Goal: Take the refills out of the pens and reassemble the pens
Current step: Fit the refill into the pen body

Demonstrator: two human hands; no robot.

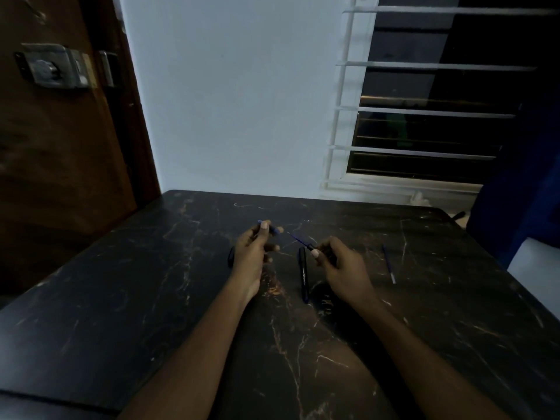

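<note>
My left hand (254,247) grips a blue pen barrel (270,227) above the dark marble table (151,283). My right hand (339,265) pinches the dark tip section with a thin blue refill (295,237) sticking out towards the barrel; the refill is clear of the barrel. A whole dark pen (303,274) lies on the table between my hands. A loose refill (388,263) lies to the right. A dark pen part (231,256) shows just left of my left hand, mostly hidden.
The table's far edge meets a white wall (230,101). A brown door with a metal lock (51,66) stands on the left. A barred window (424,110) is at the back right, with a blue curtain (521,192) beside it.
</note>
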